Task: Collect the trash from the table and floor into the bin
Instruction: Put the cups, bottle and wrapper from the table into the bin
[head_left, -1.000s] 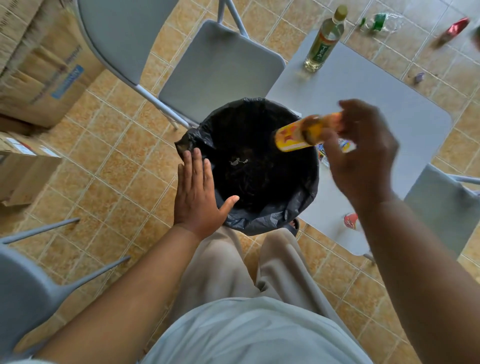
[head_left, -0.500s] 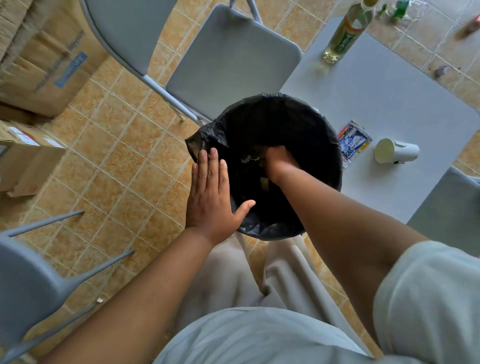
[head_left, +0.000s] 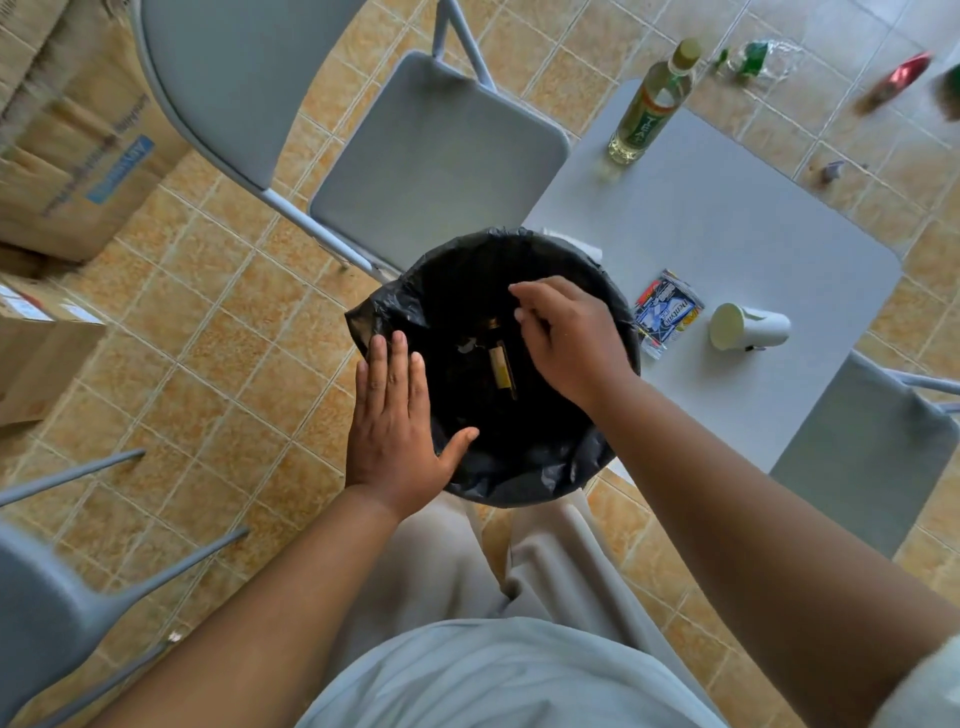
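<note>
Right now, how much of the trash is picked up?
Not far. Done: a yellow bottle lies in the bin. In hand: nothing; the right hand hovers empty over the bin, the left hand rests on its rim. Left: the tea bottle, blue wrapper and white cup on the table, plus green plastic, a red wrapper and a small scrap on the floor.

Mid-frame stands the black-lined bin (head_left: 519, 483). The left grip (head_left: 395, 421) lies flat on its rim; the right grip (head_left: 566, 338) hovers over the opening, fingers loose, with nothing in it. A yellow bottle (head_left: 501, 366) lies inside. At right, a wrapper (head_left: 667, 312) and a tipped cup (head_left: 748, 326) lie on the tabletop (head_left: 727, 218).
</note>
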